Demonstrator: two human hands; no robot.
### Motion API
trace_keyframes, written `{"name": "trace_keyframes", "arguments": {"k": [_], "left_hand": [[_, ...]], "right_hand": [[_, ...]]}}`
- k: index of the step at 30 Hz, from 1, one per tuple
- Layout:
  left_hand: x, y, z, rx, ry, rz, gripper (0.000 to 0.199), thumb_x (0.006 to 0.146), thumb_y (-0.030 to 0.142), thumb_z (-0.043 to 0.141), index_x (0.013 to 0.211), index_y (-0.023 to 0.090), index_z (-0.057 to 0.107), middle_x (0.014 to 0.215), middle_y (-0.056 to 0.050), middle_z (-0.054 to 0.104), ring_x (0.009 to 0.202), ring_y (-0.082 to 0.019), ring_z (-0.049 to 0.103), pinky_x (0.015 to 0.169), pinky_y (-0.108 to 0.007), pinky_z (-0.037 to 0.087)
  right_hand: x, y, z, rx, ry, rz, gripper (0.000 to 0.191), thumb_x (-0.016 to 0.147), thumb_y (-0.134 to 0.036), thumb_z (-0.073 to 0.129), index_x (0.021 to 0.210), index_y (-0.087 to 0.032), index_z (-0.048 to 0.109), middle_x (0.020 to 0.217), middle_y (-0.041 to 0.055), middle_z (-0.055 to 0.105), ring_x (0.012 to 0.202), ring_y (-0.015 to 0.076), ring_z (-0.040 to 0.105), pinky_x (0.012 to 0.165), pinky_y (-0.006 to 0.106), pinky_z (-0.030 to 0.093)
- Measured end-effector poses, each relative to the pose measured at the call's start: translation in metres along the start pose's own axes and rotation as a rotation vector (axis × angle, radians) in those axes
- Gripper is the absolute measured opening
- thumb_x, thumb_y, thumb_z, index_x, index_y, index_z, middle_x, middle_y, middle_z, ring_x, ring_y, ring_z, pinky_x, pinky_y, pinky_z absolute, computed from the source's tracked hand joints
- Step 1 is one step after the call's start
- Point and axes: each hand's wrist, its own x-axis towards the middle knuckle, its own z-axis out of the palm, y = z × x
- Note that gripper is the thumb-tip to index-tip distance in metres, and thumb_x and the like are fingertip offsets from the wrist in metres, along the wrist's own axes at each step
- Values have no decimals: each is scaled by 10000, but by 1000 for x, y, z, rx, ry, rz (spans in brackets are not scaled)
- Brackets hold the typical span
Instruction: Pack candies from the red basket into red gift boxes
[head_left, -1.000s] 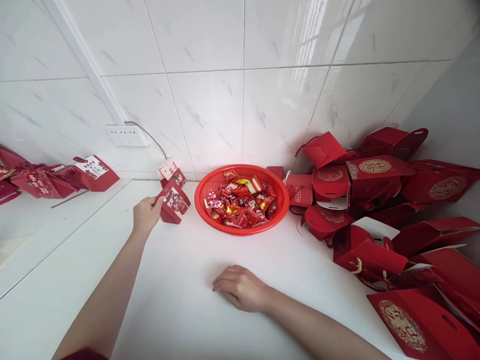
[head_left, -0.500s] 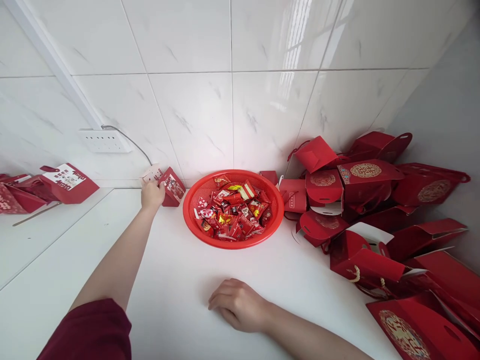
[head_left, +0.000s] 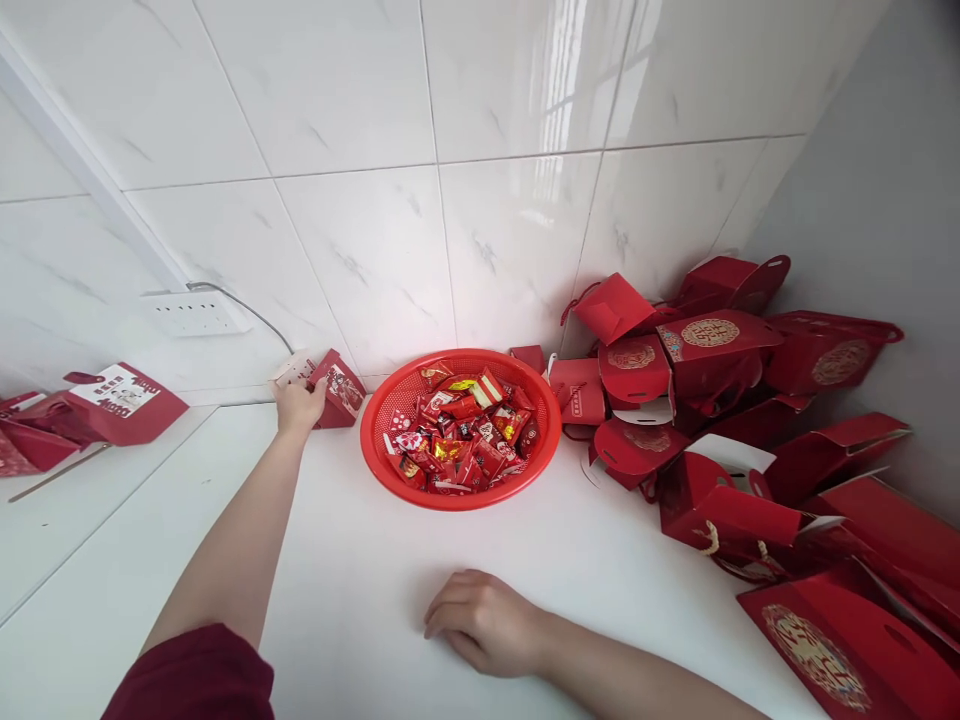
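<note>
My left hand (head_left: 300, 405) reaches to the wall and grips a small red and white box (head_left: 295, 368), its fingers partly hidden behind it. Touching that hand on the right is a red box with a printed picture (head_left: 340, 390). My right hand (head_left: 480, 618) rests on the white table, its fingers curled under and partly hidden; nothing shows in it. Between and beyond the hands sits a red plastic basket (head_left: 551, 445), full of wrapped candies (head_left: 469, 440).
Many red gift boxes (head_left: 716, 365) are piled along the right side. More red boxes (head_left: 131, 405) lie at the far left. A power strip (head_left: 196, 314) with a grey cable is on the tiled wall (head_left: 360, 250). A thin stick (head_left: 56, 475) lies at left.
The camera view has tilted and shifted a little. My left hand stays at the box by the wall, and my right hand still rests on the table.
</note>
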Motion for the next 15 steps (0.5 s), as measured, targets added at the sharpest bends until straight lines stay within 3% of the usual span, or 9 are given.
{"name": "trace_keyframes", "arguments": {"k": [4, 6, 8, 11, 13, 15], "left_hand": [[-18, 25, -24, 17, 47, -87, 624, 902, 512, 531, 1307, 39, 513, 1172, -259, 623, 1099, -399, 575, 908, -547, 465], [-39, 45, -36, -8, 71, -38, 657, 915, 518, 508, 1409, 94, 420, 1203, -220, 622, 1144, -383, 558, 926, -529, 465], [-73, 67, -48, -56, 118, 148, 588, 930, 469, 505, 1426, 166, 418, 1234, -163, 617, 1175, -337, 553, 930, -459, 483], [-140, 97, -60, -138, 218, 404, 536, 935, 409, 519, 1422, 202, 435, 1231, -126, 608, 1129, -279, 593, 904, -377, 507], [-188, 110, -62, -207, 192, 588, 531, 912, 342, 565, 1412, 202, 450, 1149, -102, 656, 1032, -248, 643, 931, -366, 500], [-232, 119, -58, -287, 55, 845, 455, 901, 272, 584, 1350, 237, 521, 1075, -75, 703, 962, -225, 674, 932, -349, 499]], "right_hand": [[0, -2, -7, -46, -46, -15, 256, 893, -105, 486, 1048, -207, 662, 1052, 26, 742, 965, 163, 668, 954, 289, 474], [2, -5, -22, -99, -59, -40, 267, 902, -114, 469, 1067, -209, 656, 1059, 19, 744, 971, 161, 670, 935, 275, 482], [7, -12, -47, -159, -20, -64, 278, 917, -126, 446, 1093, -206, 645, 1106, 26, 733, 1005, 162, 665, 925, 274, 488], [15, -29, -102, -214, 121, -74, 271, 950, -153, 423, 1115, -200, 633, 1155, 57, 716, 1030, 170, 662, 930, 300, 494], [15, -43, -143, -242, 230, -39, 271, 963, -154, 424, 1133, -204, 629, 1152, 76, 711, 1060, 177, 655, 940, 319, 497], [7, -57, -182, -283, 356, 23, 247, 971, -165, 454, 1125, -214, 642, 1146, 75, 712, 1089, 182, 644, 966, 331, 491]]}}
